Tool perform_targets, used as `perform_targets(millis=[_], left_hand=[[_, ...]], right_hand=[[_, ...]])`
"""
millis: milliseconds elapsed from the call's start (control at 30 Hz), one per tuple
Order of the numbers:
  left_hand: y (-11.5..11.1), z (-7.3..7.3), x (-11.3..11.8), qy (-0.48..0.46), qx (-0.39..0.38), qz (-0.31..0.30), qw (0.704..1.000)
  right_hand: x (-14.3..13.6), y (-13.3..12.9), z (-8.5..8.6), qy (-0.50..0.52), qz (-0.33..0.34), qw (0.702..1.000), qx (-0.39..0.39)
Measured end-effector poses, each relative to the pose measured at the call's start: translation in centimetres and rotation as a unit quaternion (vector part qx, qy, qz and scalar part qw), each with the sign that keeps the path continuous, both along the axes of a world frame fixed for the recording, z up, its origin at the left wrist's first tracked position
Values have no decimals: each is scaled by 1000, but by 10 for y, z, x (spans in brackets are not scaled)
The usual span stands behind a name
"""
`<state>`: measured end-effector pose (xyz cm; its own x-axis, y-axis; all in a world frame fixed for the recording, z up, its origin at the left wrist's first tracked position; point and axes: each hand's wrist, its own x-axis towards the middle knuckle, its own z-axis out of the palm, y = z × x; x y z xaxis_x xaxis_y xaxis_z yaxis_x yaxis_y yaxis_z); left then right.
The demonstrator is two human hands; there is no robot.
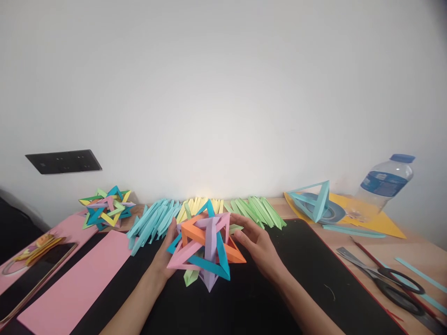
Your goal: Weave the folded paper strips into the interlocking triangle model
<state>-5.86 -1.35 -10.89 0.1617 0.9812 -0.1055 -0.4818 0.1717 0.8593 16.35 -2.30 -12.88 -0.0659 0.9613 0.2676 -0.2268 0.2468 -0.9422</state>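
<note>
With left hand (166,259) and right hand (258,245) at its sides, we are holding the star (210,237) in our grip. A bottle (386,182) is standing on yellow paper (386,223), contents unclear.

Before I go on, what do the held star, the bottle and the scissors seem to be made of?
Held star: matte folded paper or thin card, judging by its crisp creases and flat faces.
Bottle: probably clear, glossy plastic; the wall shows through it.
Scissors: grey blades look like metal; the dark handles may be plastic.
</note>
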Motion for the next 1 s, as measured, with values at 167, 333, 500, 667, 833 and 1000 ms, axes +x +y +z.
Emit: perform_targets(millis=[167,333,500,667,833,1000], left_hand=[[-3,-1,3,10,59,24,998],[-9,-2,-2,93,178,63,978],[-15,-2,-5,149,248,58,956],[-16,-1,-2,165,236,70,955],[-11,5,0,227,227,77,944],[-9,10,-5,331,255,108,902]], right_hand=[[-9,-3,-1,20,-19,998,-56],[-15,-6,-4,37,36,994,-93],[-15,-8,-4,27,6,998,-53],[-14,-13,-1,-23,-64,997,-24],[-11,-10,-3,-63,-120,990,-41],[-6,-1,-11,-72,-100,989,-81]])
